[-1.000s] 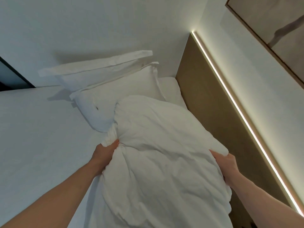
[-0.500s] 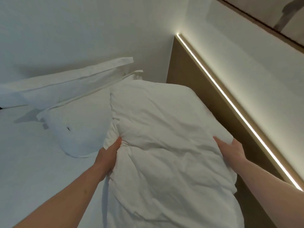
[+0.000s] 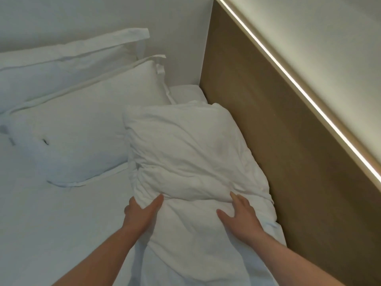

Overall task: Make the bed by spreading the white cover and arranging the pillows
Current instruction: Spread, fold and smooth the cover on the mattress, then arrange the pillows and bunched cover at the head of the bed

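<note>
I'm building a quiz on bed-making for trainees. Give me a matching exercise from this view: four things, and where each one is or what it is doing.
1. left hand
2. right hand
3. flanged pillows
4. light strip

A. along the top of the wooden panel
B. lies spread on the crumpled duvet
C. grips the crumpled duvet's left edge
D. stacked at the wall

Pairs: 1-C, 2-B, 3-D, 4-A

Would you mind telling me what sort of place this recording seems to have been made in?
Probably a hotel bedroom: white pillows stacked on a white-sheeted bed, a wooden wall panel beside it, and a built-in light strip along the panel's top edge.
</note>
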### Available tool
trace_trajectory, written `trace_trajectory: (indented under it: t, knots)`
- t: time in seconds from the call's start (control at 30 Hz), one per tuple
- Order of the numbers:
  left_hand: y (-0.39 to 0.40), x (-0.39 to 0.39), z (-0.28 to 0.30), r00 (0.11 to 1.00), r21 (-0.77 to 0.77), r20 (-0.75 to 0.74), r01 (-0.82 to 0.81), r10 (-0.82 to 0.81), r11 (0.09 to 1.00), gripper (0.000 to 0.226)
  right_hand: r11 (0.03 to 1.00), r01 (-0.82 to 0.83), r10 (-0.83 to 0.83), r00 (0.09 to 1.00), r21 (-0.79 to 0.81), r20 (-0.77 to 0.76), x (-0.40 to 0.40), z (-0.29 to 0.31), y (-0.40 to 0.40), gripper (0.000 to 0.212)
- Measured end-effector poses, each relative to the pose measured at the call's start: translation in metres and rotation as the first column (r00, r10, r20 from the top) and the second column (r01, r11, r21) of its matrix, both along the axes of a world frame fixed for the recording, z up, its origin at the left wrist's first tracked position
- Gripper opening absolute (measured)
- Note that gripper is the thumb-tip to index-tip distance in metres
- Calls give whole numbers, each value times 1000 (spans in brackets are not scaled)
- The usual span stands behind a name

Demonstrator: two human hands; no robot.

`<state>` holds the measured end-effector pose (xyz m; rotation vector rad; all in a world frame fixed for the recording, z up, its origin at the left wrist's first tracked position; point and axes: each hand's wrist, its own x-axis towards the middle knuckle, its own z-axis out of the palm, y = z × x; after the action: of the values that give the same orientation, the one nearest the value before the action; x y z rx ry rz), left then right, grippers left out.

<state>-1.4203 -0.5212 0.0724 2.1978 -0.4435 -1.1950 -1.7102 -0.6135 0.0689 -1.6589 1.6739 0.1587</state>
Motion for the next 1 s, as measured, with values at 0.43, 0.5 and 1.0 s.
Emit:
trace_trajectory:
  t: [0.43, 0.5, 1.0]
  knots:
    - [-93, 35, -27, 999, -71, 23, 33, -32, 997, 132, 986, -128, 117, 988, -108, -103, 35, -46, 62, 107]
    - [-88, 31, -41, 986, -31, 120, 119, -115, 992, 119, 974, -187, 169, 976, -127, -138, 30, -54, 72, 109]
    - [98, -40, -60, 990, -19, -88, 113, -114, 993, 105, 938, -69, 130, 978, -340, 160, 44, -20, 72, 92]
